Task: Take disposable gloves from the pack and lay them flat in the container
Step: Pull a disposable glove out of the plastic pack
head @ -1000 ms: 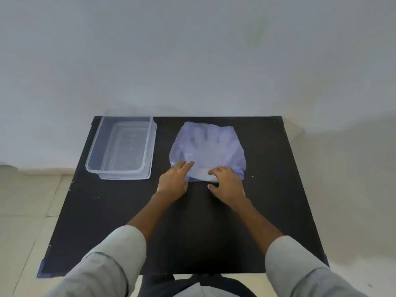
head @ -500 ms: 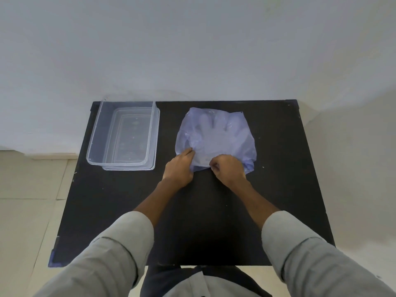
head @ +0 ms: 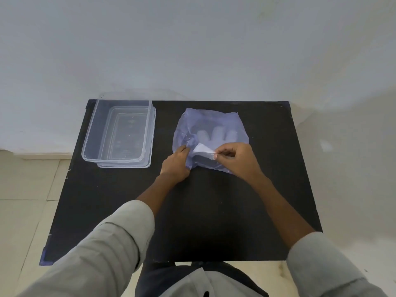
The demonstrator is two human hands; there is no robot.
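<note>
My left hand [head: 176,162] grips the near-left edge of the pack [head: 211,136] at frame centre; my right hand [head: 236,159] pinches its pale flap [head: 202,149] between thumb and fingertip. The gloves [head: 216,135] lie inside, fingers pointing to the top of the frame; the empty container [head: 121,133] sits upper left on the desk [head: 203,211], nearer my left hand.

Pale violet see-through pack [head: 211,123], clear container [head: 120,133], black table [head: 214,211], grey sleeves [head: 111,243].
</note>
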